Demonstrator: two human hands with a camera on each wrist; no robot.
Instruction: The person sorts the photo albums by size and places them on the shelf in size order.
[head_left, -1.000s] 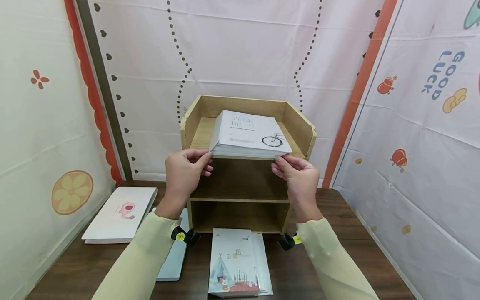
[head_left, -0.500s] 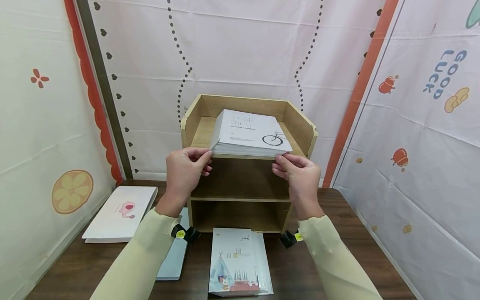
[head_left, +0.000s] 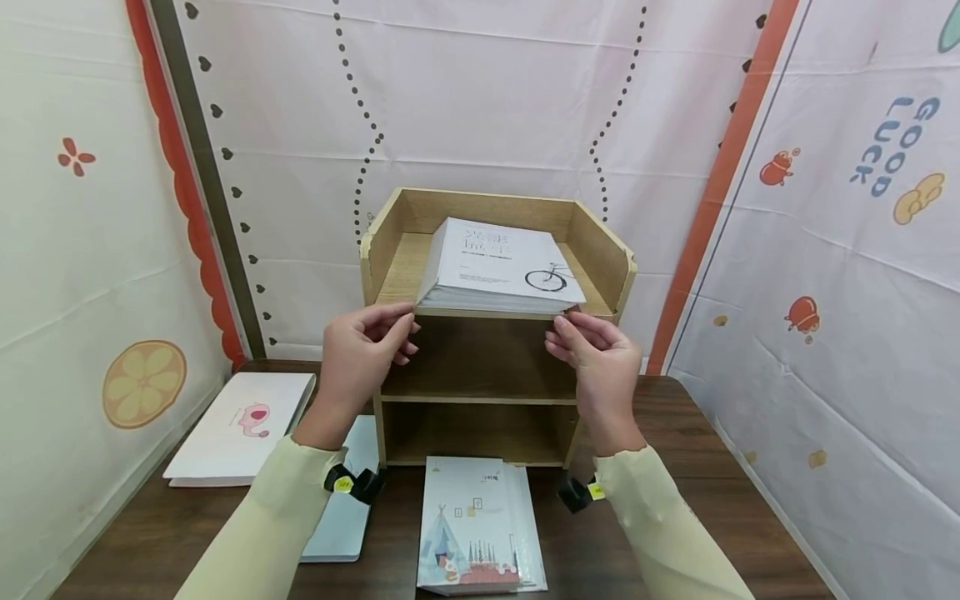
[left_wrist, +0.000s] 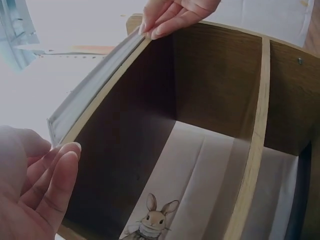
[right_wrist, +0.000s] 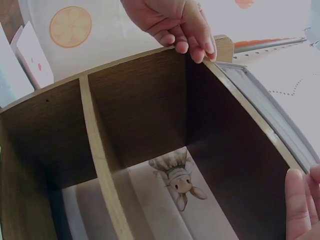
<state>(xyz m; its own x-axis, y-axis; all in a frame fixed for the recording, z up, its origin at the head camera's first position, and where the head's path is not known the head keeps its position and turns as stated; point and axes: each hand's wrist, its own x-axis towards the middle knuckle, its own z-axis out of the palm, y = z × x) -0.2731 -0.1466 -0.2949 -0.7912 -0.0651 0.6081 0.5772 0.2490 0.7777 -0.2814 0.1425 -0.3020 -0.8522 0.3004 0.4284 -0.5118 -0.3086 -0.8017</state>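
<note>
Your white book (head_left: 506,260) lies flat on the top shelf (head_left: 396,265) of the wooden rack (head_left: 480,400), bicycle picture up, its front edge at the shelf's lip. Your left hand (head_left: 358,354) is at the front left corner, fingers loosely bent, grip slack, holding nothing. Your right hand (head_left: 607,367) is at the front right corner; can't tell whether that grip pinches anything. On the surface (head_left: 705,471): tent-cover book (head_left: 465,525) before the rack, blue book (head_left: 341,525) and elephant-cover book (head_left: 232,433) to the left.
</note>
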